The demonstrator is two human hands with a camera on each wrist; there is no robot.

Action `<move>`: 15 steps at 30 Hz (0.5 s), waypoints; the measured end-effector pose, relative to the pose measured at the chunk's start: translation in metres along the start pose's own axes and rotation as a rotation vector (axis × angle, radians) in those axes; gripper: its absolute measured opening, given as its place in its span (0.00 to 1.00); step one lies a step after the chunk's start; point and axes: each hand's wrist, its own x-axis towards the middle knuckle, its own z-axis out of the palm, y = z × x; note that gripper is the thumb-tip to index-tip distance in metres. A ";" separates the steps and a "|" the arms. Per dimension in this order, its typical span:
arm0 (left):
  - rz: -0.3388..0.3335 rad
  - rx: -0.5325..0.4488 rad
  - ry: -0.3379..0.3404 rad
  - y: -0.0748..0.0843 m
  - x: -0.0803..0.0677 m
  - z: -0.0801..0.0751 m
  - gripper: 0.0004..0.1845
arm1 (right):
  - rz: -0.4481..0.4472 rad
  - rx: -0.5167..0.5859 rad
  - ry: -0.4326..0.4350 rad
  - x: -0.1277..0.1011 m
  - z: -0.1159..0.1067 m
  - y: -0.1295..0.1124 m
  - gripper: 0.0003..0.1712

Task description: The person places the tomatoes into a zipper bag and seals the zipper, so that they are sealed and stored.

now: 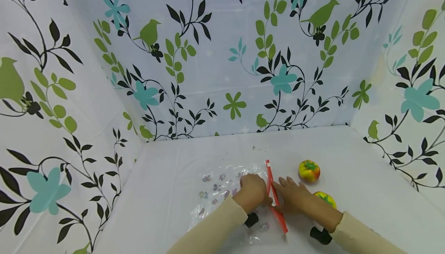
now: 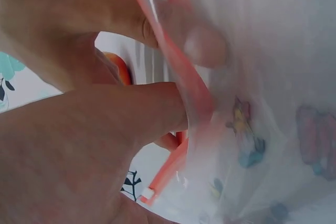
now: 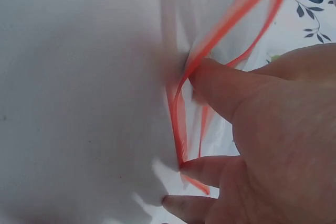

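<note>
bag [image 1: 226,192]: clear plastic, printed with small pastel figures in pink, blue and yellow
zip strip [image 1: 276,196]: red-orange, along the bag's right edge; a small white tab at its far end
near fruit [image 1: 309,170]: right of the zip strip, yellow blushing to red-orange, green leafy top
second fruit [image 1: 326,199]: right of the zip strip, yellow with a green top
sleeves [image 1: 212,227]: cream
table [image 1: 365,192]: plain white
walls [image 1: 215,53]: white, patterned with black leafy vines, teal flowers, green leaves and green birds
</note>
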 end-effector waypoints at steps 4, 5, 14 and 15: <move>0.019 -0.015 0.015 -0.008 -0.001 0.003 0.33 | 0.014 -0.015 -0.004 0.001 0.000 0.000 0.51; 0.025 -0.012 0.020 -0.010 -0.002 0.004 0.33 | 0.014 -0.017 -0.004 0.001 0.000 0.000 0.51; 0.052 -0.029 0.052 -0.033 -0.007 0.014 0.36 | 0.001 -0.026 -0.016 0.000 -0.008 -0.004 0.50; 0.055 -0.031 0.058 -0.036 -0.008 0.015 0.37 | 0.001 -0.027 -0.016 -0.001 -0.009 -0.005 0.50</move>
